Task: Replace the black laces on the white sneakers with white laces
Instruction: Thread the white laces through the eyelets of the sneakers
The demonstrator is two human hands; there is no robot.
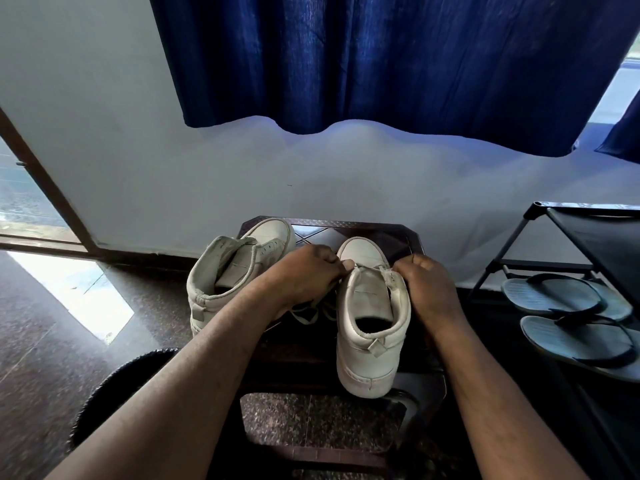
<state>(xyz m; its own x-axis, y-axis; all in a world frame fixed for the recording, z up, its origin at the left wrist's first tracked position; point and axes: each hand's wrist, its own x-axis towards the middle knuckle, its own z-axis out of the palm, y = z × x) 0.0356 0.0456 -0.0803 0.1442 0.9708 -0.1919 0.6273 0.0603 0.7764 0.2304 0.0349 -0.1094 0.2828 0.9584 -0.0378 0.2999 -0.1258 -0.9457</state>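
Observation:
Two white high-top sneakers stand on a dark stool (412,233), heels towards me. The right sneaker (372,327) is between my hands. My left hand (304,275) pinches something at the sneaker's left eyelet edge near the toe; a white lace (304,315) trails below that hand onto the stool. My right hand (427,289) grips the sneaker's right upper edge, fingers curled over it. The left sneaker (225,271) stands apart to the left with no lace that I can see. No black lace is in view.
A black shoe rack (588,237) stands at the right with grey flip-flops (568,320) on its lower shelf. A white wall and a blue curtain (381,64) are behind the stool. A dark ribbed round object (117,386) lies on the granite floor at lower left.

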